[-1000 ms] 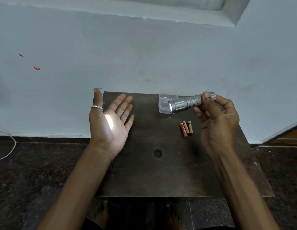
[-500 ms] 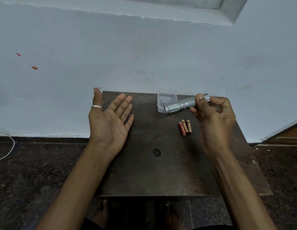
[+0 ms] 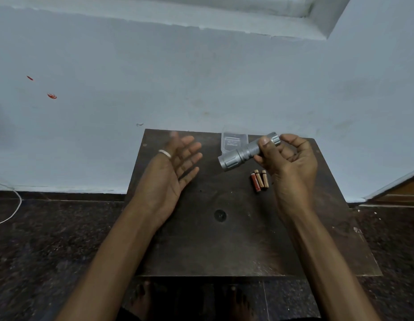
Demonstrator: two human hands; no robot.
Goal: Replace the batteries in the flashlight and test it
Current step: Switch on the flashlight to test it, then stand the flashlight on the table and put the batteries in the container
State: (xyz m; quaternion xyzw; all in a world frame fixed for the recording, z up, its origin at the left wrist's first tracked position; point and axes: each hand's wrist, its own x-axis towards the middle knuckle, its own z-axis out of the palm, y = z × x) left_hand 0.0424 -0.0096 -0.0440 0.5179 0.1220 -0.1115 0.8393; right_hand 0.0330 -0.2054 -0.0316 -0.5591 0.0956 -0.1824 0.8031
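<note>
My right hand [image 3: 289, 163] grips a silver flashlight [image 3: 242, 154] by its tail end, above the back of a dark wooden board [image 3: 201, 246]. The flashlight's head tilts down and to the left, and no light shows from it. My left hand [image 3: 169, 172] is open and empty, palm turned toward the flashlight, a silver ring on its thumb, slightly blurred. Three small batteries [image 3: 259, 180], one red and two copper-coloured, lie side by side on the board just below the flashlight and beside my right hand.
A clear plastic case [image 3: 231, 141] lies at the board's back edge, partly behind the flashlight. The board rests on a dark speckled floor [image 3: 51, 239] against a pale blue wall [image 3: 201, 77]. A white cable [image 3: 14, 209] runs at far left. Bare feet show below the board.
The beam that lit my left palm went out. The flashlight's head dipped down. My left hand moved right toward the flashlight and turned more edge-on.
</note>
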